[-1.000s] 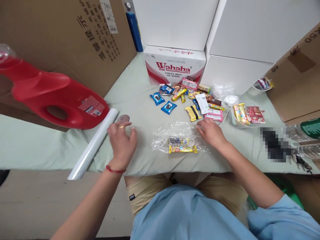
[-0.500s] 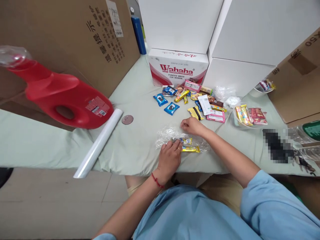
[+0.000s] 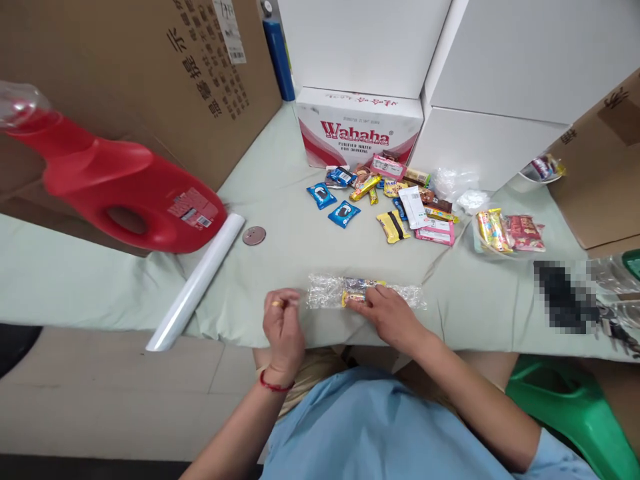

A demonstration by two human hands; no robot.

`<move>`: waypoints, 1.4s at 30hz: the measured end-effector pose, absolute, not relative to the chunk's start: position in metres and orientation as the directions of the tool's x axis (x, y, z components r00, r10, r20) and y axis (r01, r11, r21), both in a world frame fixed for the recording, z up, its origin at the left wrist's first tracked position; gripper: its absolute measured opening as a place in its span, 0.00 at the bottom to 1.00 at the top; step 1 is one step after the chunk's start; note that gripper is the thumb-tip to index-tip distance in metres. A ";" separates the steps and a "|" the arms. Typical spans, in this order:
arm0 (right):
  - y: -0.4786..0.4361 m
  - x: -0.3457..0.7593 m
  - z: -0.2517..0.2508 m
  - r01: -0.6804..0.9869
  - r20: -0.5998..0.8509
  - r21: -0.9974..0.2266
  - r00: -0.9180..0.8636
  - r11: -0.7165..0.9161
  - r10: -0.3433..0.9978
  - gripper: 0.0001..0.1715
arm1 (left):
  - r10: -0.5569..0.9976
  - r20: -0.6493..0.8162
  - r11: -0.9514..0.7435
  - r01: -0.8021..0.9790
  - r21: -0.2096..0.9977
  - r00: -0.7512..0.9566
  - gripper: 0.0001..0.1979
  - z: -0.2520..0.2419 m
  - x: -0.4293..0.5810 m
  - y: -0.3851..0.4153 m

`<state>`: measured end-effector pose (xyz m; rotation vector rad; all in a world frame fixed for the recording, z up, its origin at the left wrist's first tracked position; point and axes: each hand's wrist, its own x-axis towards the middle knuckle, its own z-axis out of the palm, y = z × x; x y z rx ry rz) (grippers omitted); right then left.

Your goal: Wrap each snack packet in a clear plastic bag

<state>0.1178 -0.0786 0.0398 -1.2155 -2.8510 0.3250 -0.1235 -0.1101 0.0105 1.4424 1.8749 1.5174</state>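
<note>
A strip of crinkled clear plastic wrap (image 3: 325, 291) lies near the table's front edge, folded around small snack packets. One of them, a yellow snack packet (image 3: 354, 297), shows under the plastic. My right hand (image 3: 393, 313) rests on the wrapped packets from the right, its fingers extended and pressing down. Just left of the wrap, my left hand (image 3: 285, 327) is raised with curled fingers; a ring shows on one. Its fingertips are blurred, and I cannot see whether they pinch anything. A yellow packet with a black band (image 3: 393, 227) lies beyond the wrap.
Loose snacks, including a blue packet (image 3: 344, 214), lie before the Wahaba-style printed water carton (image 3: 360, 133). A plastic bowl (image 3: 477, 243) of snacks stands right. Left are a red bottle (image 3: 135, 193), a white roll (image 3: 197, 283) and a round brown disc (image 3: 254, 235). A green stool (image 3: 565, 413) stands below.
My left hand has lifted off the packets and moved left. My right hand has come down onto them. The wrap now lies as a narrower strip.
</note>
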 end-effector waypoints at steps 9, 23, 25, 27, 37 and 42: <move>-0.076 0.112 0.045 0.743 -0.074 -0.306 -0.643 0.596 0.763 0.28 | 0.919 0.088 0.136 0.519 0.844 -0.384 0.08 0.011 -0.091 -0.083; -0.090 0.172 0.030 0.710 0.311 -0.614 -0.183 0.345 0.932 0.18 | 0.877 0.292 -0.472 0.800 0.371 0.382 0.33 -0.004 -0.033 -0.116; -0.091 0.183 0.027 0.832 0.271 -0.520 -0.053 0.193 0.961 0.18 | 0.879 0.288 -0.463 0.822 0.332 0.379 0.35 -0.004 -0.032 -0.117; -0.091 0.192 0.026 0.860 0.185 -0.493 -0.045 0.132 0.982 0.16 | 0.878 0.291 -0.463 0.828 0.316 0.379 0.36 -0.003 -0.031 -0.117; -0.056 0.120 0.062 0.783 -0.045 -0.609 -0.188 0.122 0.981 0.07 | 0.873 0.298 -0.471 0.825 0.313 0.386 0.33 -0.007 -0.029 -0.116; -0.050 0.082 0.048 0.852 -0.116 -0.506 -0.220 0.133 0.968 0.12 | 0.837 0.400 -0.540 0.682 0.493 0.373 0.32 -0.008 -0.051 -0.113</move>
